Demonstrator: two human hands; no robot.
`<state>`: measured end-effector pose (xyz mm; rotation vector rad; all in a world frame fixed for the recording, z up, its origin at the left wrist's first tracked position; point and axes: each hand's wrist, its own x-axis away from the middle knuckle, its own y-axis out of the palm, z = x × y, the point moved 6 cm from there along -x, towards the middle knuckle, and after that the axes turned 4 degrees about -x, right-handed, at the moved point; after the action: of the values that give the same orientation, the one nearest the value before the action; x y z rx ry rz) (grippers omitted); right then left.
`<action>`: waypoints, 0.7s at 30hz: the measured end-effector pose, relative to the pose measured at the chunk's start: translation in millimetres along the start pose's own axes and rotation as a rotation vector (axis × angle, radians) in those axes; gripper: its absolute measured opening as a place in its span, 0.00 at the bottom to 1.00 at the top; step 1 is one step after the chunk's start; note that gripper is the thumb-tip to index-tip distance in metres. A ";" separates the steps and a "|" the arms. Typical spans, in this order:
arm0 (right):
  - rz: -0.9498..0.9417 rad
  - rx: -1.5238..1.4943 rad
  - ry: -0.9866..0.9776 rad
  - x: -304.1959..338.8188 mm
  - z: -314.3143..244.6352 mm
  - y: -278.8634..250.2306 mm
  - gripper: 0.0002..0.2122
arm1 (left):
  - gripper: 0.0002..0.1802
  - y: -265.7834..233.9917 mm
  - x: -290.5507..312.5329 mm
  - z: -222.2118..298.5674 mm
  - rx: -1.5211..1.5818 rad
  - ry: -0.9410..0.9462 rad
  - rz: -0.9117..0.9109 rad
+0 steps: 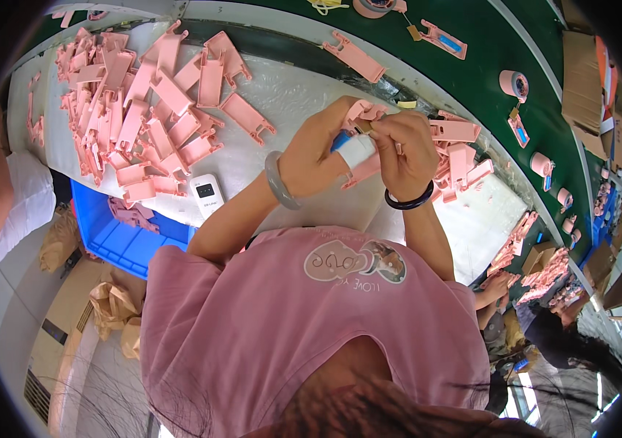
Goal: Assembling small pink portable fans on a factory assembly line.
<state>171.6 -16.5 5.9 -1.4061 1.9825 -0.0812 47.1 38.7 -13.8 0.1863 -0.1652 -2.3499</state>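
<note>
In front of my chest, my left hand (315,153) is closed round a pink plastic housing (364,111), a grey bangle on its wrist. A blue block with a white face (357,151) sits at the housing, partly covered by my fingers. My right hand (409,150), with a dark bangle, has thumb and fingers pinched at a small brown board (362,126) by the housing's upper end. The fingertips hide part of the board. Another pink piece (362,172) shows just below the hands.
A large heap of pink housings (158,109) covers the table's left side; a smaller pile (461,157) lies right. A white handheld device (207,193) lies near a blue crate (117,244). Beyond runs a green conveyor (471,73) carrying housings and tape rolls. Other people work at both sides.
</note>
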 end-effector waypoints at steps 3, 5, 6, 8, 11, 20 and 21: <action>-0.059 0.026 -0.033 -4.0 -1.5 -2.1 0.10 | 0.20 1.3 3.0 -1.2 -0.193 0.036 0.023; -0.088 0.034 -0.049 -4.5 -1.2 -2.6 0.11 | 0.20 2.4 4.3 -3.6 -0.150 0.020 0.007; -0.089 0.035 -0.048 -5.4 -1.5 -3.0 0.11 | 0.20 3.2 4.3 -4.5 -0.149 0.019 0.007; -0.101 0.038 -0.057 -6.4 -3.2 -2.6 0.11 | 0.19 2.7 4.4 -4.3 -0.182 0.046 0.041; -0.093 0.059 -0.064 -5.3 -4.7 -0.3 0.11 | 0.17 2.2 5.5 -6.7 -0.139 -0.034 0.061; -0.056 0.004 -0.031 -6.7 -0.5 5.7 0.09 | 0.14 -3.6 -4.1 -5.5 -0.274 -0.215 0.092; -0.062 -0.009 0.022 -7.2 4.0 6.6 0.09 | 0.14 -5.0 -7.8 -4.7 -0.278 -0.202 0.092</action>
<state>169.7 -6.4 3.7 -1.4787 1.9593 -0.1166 50.0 47.4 -18.5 -0.1903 0.0554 -2.2683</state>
